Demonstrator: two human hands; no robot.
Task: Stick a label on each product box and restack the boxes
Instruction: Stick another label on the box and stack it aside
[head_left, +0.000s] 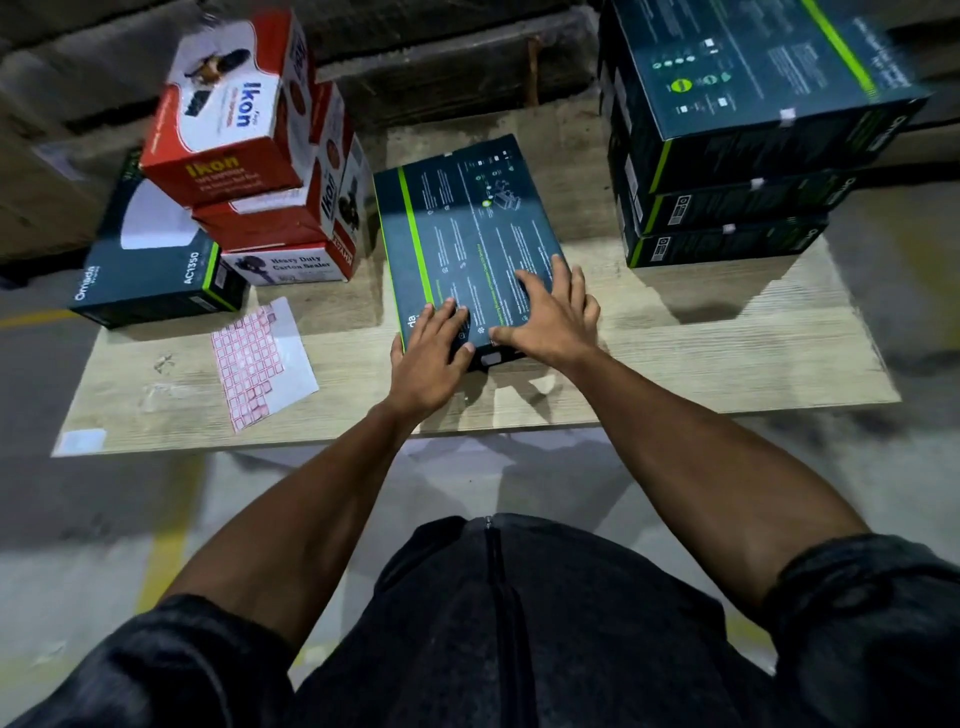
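both hands flat on the near end of the dark green-striped box (467, 244) mid table (675, 358): left hand (434, 358) and right hand (550, 317), fingers spread, pressing. label sheet (260, 358) lies just left.

Four flat dark green-striped boxes: three stacked (727, 171) upper right, one (467, 234) at centre. Three red-and-white boxes (260, 171) piled upper left. One dark AC1350 box (156, 270). One label sheet (260, 358). Two hands (431, 358) (550, 322).
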